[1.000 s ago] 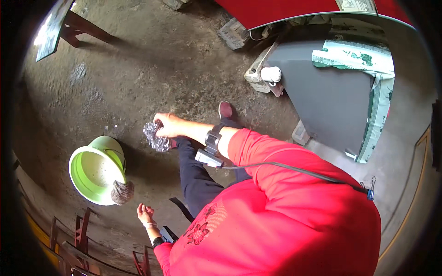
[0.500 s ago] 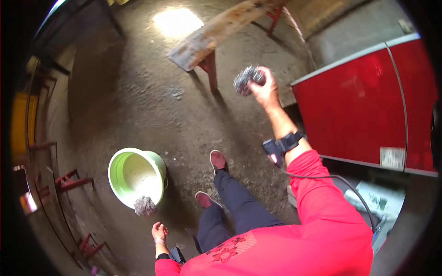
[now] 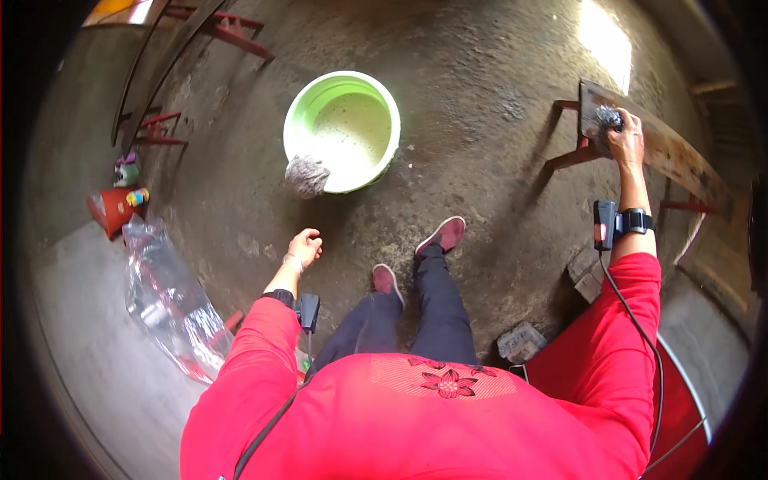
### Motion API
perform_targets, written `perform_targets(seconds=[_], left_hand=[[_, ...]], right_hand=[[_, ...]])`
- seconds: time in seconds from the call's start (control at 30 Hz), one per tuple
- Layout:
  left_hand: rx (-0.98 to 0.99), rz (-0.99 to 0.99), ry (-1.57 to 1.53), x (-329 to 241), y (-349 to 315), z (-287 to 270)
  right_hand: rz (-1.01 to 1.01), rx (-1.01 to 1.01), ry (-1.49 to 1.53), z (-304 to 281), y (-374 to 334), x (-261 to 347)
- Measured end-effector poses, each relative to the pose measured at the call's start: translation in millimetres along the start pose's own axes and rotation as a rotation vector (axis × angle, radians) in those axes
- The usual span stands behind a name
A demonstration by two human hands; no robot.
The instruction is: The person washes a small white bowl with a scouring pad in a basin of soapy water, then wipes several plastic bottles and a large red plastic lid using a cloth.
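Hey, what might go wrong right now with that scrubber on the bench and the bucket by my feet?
The right hand presses the grey scrubber at the very end of the wooden bench, so the bench might tip or shift. The green bucket, with a rag draped over its rim, stands close ahead of the shoes; a step forward may knock it. The left hand hangs free.

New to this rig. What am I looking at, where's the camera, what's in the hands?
One fisheye camera worn on a person's head looks down, so straight edges bend near the rim. The red sleeves from the bottom edge are the person's own arms, each with a small device strapped at the wrist. The right hand presses a grey scrubbing wad on a wooden bench. The left hand hangs loosely curled and holds nothing. On the concrete floor stands a green bucket with a grey cloth draped over its rim. A clear plastic bag lies to the left.
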State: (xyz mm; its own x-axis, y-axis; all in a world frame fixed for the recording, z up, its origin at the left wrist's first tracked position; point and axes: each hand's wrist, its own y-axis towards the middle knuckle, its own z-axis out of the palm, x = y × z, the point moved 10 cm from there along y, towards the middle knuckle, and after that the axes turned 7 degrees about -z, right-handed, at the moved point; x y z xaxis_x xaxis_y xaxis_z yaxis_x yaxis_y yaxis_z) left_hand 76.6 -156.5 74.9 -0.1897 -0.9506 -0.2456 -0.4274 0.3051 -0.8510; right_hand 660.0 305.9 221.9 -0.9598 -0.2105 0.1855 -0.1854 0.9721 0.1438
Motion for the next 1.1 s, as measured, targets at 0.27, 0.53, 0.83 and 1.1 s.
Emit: perform_targets(seconds=[0.27,0.53,0.83,1.1], left_hand=[[0.004,0.045,-0.522,39,7,-28],[-0.137,-0.032,-0.264,116,-8,-39],[-0.034,-0.093,-0.318,182,27,-89],[0.018,-0.067,-0.181,226,39,-170]], right_hand=[[-0.176,-0.073,-0.063,22,4,-21],[-0.202,-0.382,-0.32,-22,-21,68],[-0.335,0.304,0.896,168,-108,434],[-0.315,0.599,0.567,300,-195,614]])
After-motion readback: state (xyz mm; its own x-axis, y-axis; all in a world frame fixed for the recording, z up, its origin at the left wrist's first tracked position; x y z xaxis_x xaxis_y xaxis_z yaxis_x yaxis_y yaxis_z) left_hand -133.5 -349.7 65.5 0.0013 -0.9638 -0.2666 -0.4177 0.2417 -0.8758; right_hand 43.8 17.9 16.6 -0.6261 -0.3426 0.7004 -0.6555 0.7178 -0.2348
